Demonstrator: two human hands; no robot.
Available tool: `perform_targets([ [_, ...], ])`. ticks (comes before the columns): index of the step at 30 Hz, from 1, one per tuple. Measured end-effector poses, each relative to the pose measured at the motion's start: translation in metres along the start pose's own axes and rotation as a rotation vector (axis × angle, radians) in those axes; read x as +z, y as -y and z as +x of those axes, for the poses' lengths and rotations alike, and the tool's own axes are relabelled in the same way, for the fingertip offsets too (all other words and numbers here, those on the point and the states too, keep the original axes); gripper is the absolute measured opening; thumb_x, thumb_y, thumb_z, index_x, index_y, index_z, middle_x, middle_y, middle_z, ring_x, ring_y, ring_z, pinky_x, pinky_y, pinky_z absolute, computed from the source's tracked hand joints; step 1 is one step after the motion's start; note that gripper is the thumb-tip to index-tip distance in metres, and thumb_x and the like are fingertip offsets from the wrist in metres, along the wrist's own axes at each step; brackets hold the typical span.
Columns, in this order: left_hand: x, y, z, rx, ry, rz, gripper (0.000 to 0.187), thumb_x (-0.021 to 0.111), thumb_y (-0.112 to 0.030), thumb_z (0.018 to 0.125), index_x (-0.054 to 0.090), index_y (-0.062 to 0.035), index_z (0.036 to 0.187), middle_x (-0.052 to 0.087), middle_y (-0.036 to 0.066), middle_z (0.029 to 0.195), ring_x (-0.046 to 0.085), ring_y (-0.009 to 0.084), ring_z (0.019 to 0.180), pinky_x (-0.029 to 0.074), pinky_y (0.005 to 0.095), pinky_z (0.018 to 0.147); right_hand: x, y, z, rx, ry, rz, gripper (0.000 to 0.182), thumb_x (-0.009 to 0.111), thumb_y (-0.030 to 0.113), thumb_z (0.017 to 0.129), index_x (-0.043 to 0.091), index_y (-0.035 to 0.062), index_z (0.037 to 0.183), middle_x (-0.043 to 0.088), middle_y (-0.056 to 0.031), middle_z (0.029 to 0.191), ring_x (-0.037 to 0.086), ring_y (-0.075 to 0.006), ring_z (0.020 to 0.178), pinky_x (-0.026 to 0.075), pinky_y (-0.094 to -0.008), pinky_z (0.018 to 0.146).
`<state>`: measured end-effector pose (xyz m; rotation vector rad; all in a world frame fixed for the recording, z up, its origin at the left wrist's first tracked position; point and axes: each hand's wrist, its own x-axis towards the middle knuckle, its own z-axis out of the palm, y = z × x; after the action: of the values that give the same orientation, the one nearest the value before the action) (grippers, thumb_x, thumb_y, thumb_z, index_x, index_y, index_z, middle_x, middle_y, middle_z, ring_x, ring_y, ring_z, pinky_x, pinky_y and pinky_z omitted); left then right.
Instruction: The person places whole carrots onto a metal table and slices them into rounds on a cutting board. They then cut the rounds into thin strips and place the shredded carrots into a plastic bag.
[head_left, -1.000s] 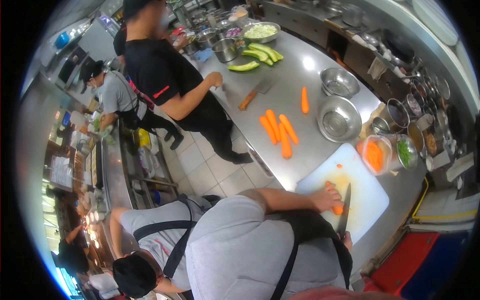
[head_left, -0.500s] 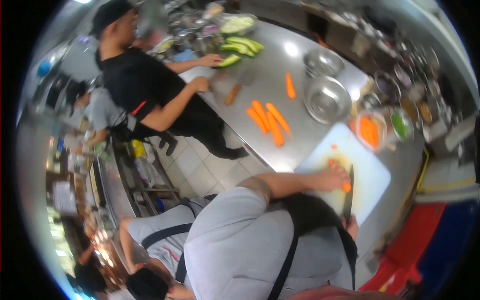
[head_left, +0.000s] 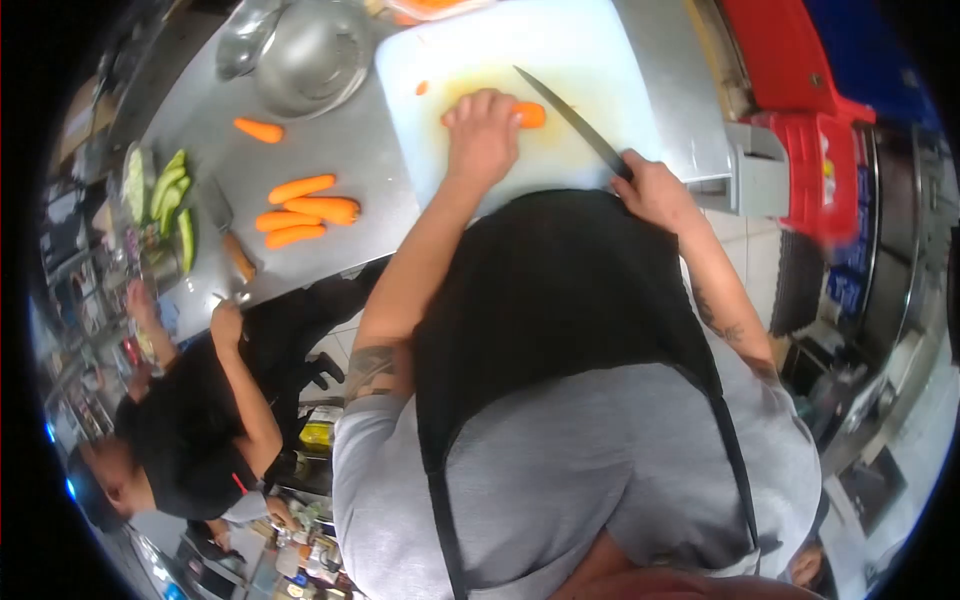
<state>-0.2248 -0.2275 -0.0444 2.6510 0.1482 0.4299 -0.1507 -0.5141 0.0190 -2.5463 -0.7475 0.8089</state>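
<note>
On the white cutting board [head_left: 590, 35], my left hand [head_left: 482, 138] presses down on a carrot [head_left: 529, 115], its fingers wrapped over it and the thick end showing on the right. My right hand [head_left: 652, 190] grips the handle of a long knife [head_left: 575, 120], whose blade points up and left over the board, apart from the carrot. A small carrot piece [head_left: 422, 88] lies left of my left hand. Several whole carrots [head_left: 320, 208] rest on the steel table left of the board.
Metal bowls [head_left: 315, 60] stand at the board's upper left. A co-worker in black is at the table's left end, near green vegetables [head_left: 170, 190] and a wooden-handled knife [head_left: 238, 256]. Red crates [head_left: 820, 175] and a grey bin [head_left: 752, 168] are at the right.
The view has swung round, so the board now appears at the top centre and the co-worker at lower left. My right hand and forearm show more fully. Both hands keep their holds.
</note>
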Motion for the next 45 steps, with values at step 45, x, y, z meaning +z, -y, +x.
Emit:
perform_targets([
  [45, 0.019, -0.002, -0.023, 0.067, -0.07, -0.071, 0.03, 0.072, -0.025, 0.094, 0.064, -0.0157, 0.121, 0.061, 0.008, 0.127, 0.054, 0.0332, 0.115, 0.037, 0.0515, 0.095, -0.017, -0.029, 0.005, -0.047, -0.292, 0.014, 0.026, 0.059, 0.011, 0.1, 0.046, 0.0033, 0.12, 0.066, -0.0298, 0.099, 0.066, -0.0518, 0.089, 0.053, -0.0575, 0.077],
])
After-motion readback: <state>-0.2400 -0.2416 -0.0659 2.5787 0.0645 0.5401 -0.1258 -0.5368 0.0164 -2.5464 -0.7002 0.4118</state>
